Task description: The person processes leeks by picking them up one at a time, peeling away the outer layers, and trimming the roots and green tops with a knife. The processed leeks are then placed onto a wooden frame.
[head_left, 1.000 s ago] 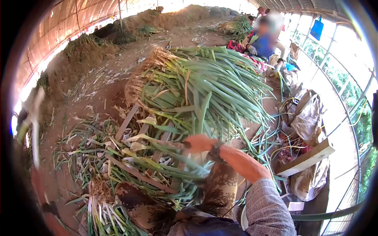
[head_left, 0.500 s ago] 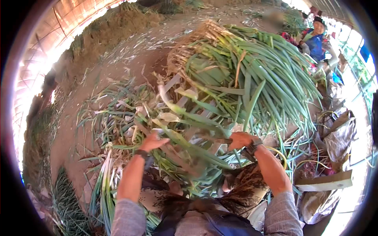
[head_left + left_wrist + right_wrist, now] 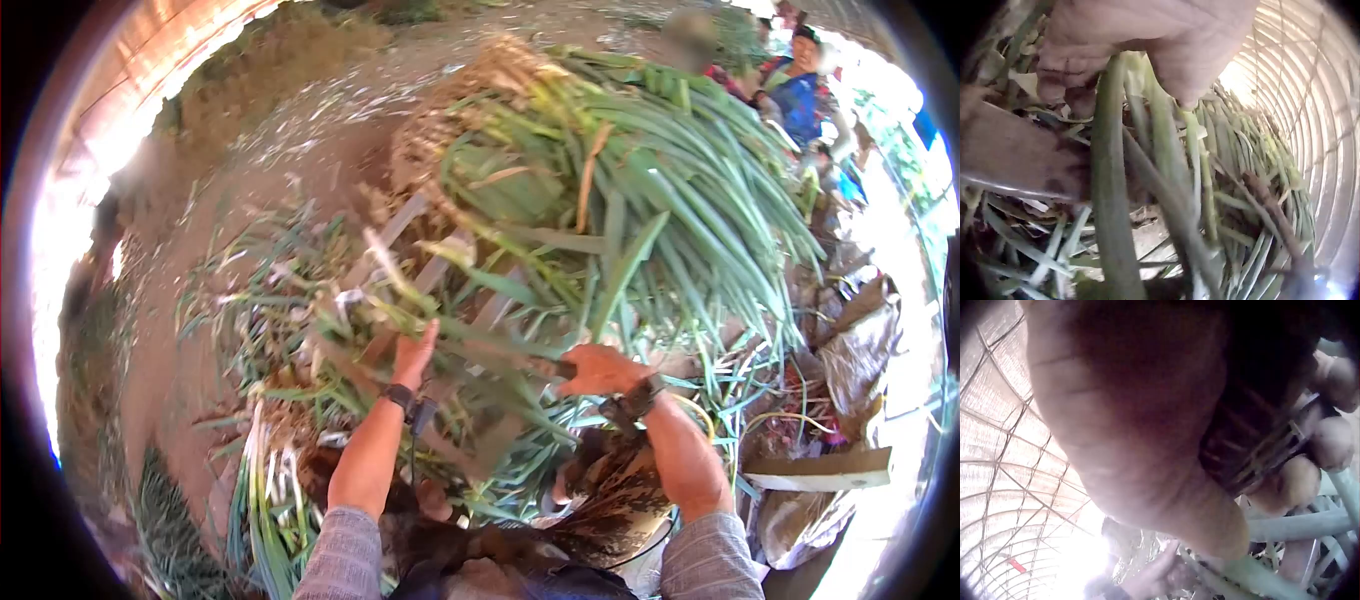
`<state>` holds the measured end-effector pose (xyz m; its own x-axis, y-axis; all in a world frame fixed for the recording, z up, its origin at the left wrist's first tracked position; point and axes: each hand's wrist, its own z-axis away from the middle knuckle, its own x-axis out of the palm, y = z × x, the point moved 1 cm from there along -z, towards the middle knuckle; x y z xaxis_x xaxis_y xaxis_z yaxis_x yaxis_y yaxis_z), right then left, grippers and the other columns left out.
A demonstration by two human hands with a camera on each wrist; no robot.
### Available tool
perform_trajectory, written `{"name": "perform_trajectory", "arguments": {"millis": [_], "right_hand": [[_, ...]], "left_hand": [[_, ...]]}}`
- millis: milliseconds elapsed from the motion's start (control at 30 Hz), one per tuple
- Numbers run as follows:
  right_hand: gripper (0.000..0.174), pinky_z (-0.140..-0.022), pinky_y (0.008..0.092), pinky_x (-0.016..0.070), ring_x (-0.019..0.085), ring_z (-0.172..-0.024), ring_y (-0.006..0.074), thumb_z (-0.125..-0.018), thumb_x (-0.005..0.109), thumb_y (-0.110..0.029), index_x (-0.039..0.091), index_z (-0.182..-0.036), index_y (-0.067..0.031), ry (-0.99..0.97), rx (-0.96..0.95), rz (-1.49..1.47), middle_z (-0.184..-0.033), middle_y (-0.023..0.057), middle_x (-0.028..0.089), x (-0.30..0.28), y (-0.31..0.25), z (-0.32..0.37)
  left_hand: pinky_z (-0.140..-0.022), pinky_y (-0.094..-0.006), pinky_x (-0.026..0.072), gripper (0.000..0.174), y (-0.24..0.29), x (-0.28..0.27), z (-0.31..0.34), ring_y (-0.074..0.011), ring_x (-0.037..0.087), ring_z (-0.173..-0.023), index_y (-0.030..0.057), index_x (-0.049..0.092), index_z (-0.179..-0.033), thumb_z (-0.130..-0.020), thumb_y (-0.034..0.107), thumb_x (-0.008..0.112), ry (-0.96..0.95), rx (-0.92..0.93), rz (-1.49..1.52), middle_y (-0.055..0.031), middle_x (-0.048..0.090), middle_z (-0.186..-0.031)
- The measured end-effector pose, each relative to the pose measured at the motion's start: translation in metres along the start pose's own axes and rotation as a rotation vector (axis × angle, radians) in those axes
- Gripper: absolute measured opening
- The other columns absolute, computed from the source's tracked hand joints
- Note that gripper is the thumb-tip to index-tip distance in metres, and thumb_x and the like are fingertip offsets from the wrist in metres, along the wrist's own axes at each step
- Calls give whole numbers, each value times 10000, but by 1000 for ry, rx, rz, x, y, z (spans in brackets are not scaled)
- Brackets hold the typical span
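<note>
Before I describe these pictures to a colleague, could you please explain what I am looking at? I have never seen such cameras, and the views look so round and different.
There is no machine: a person works with two bare hands and wears three cameras. The wide round picture comes from the head and looks down at the left hand and the right hand. The other two come from the wrists, very close, so they look strange. On the earth floor lie wooden slats with a big heap of green onions. The left fingers curl round a green stalk; the right hand grips a dark handle, perhaps of a knife.
</note>
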<state>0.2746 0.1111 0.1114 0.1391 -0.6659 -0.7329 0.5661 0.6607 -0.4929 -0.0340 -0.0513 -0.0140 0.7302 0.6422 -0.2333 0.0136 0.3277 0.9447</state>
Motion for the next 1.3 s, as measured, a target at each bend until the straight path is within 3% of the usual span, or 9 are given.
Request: {"name": "perform_trajectory", "arguments": {"millis": [100, 167, 600, 667, 833, 933, 1000, 1167, 1300], "right_hand": [[441, -771, 454, 520, 660, -848, 357, -750, 668, -446, 681, -985, -73, 4, -10, -37, -910, 178, 679, -9, 0, 3], [428, -735, 455, 527, 665, -816, 356, -775, 645, -455, 673, -957, -68, 126, -75, -85, -896, 176, 681, -4, 5, 4], [377, -821, 450, 520, 655, -900, 379, -778, 645, -352, 660, -997, -46, 288, -33, -177, -901, 184, 682, -11, -3, 2], [392, -811, 446, 521, 658, -883, 375, -776, 648, -355, 661, -1021, -48, 316, -54, -203, -891, 183, 681, -10, 0, 6], [390, -680, 394, 491, 608, -696, 254, -804, 705, -323, 658, -1058, -31, 496, -165, -534, -756, 127, 639, 11, 44, -11], [317, -614, 339, 456, 554, -661, 166, -841, 706, -287, 669, -1004, -18, 556, 115, -857, -711, 51, 602, -35, 12, 21], [288, -597, 319, 443, 545, -659, 138, -855, 697, -280, 674, -979, -21, 536, 119, -899, -703, 30, 593, -52, 2, 30], [249, -556, 289, 414, 494, -602, 86, -874, 685, -274, 686, -915, -29, 676, 9, -777, -657, 0, 559, -92, 25, 46], [312, -638, 395, 490, 631, -674, 310, -866, 665, -338, 684, -927, -33, 1021, 185, -31, -758, 134, 661, -202, 34, 77]], "left_hand": [[-996, -425, 414, 831, 2, 24, -62, -260, 507, -1179, 6, 441, -1397, -840, 572, 686, 72, -86, 109, -129, 508, -1351], [-994, -480, 416, 989, 39, 47, -70, -284, 468, -1237, 19, 407, -1439, -749, 653, 725, 164, -480, 61, -144, 435, -1440], [-861, -432, 498, 612, 39, 78, -198, -247, 575, -1020, 14, 529, -1303, -764, 196, 756, 50, -283, 495, -89, 577, -1227], [-879, -430, 511, 507, 127, 22, -185, -232, 588, -1043, 55, 547, -1281, -879, 343, 662, -75, 304, 613, -75, 582, -1202], [-867, -455, 510, 634, 276, -157, -219, -299, 637, -980, -36, 567, -1207, -892, 513, 608, 585, 570, 45, -158, 607, -1154], [-876, -481, 486, 615, 238, -174, -236, -381, 638, -995, -52, 589, -1184, -915, 501, 564, 859, 831, -730, -245, 625, -1179], [-860, -471, 487, 558, 242, -117, -181, -403, 639, -998, -25, 637, -1132, -925, 484, 538, 356, 570, -720, -281, 638, -1132], [-913, -447, 498, 422, 278, 28, -116, -289, 658, -975, 60, 646, -1195, -913, 373, 622, -77, 521, -562, -179, 674, -1087], [-1005, -459, 454, 580, 309, 110, -133, -342, 578, -1168, -2, 552, -1291, -923, 443, 608, -205, 760, -732, -238, 576, -1288]]}}
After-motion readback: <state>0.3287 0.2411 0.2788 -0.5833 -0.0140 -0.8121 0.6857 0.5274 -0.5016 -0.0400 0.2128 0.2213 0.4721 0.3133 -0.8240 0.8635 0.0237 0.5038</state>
